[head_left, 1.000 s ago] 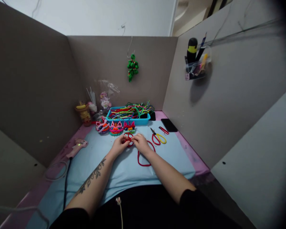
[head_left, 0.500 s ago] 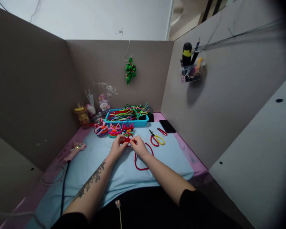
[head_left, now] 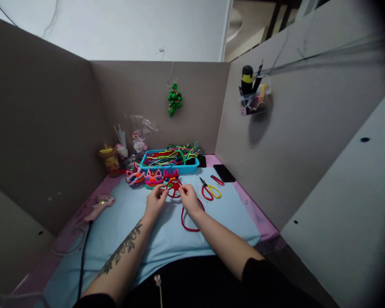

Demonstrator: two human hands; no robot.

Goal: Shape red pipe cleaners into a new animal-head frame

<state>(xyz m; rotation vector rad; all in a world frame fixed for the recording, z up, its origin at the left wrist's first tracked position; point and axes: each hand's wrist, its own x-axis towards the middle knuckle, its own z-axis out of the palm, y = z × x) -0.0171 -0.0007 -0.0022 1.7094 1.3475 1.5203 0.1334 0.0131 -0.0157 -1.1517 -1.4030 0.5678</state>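
Note:
Between my two hands is a red wheel-shaped frame (head_left: 174, 196), a ring with spokes that looks bent from fuzzy pipe cleaner. My left hand (head_left: 155, 199) pinches its left rim between thumb and fingers. The right rim is gripped by my right hand (head_left: 189, 198), fingers closed. A long red pipe cleaner (head_left: 186, 228) trails in a loop from near my right hand onto the cloth. Just beyond the ring stand several colourful fuzzy animal heads (head_left: 153, 179) with pointed ears. Scissors (head_left: 206, 185) with red and yellow handles lie right of my right hand.
At the back, a blue basket (head_left: 170, 169) holds many coloured pipe cleaners. A pink glue gun (head_left: 99, 207) with a black cord lies left. A red-handled tool (head_left: 217, 180) and a black phone (head_left: 223, 173) lie right. Grey partitions (head_left: 192, 107) enclose the pale blue cloth (head_left: 231, 226).
My hands have moved slightly apart, showing more of the red ring and its spokes between them. Both hands still grip it. The view has tilted a little.

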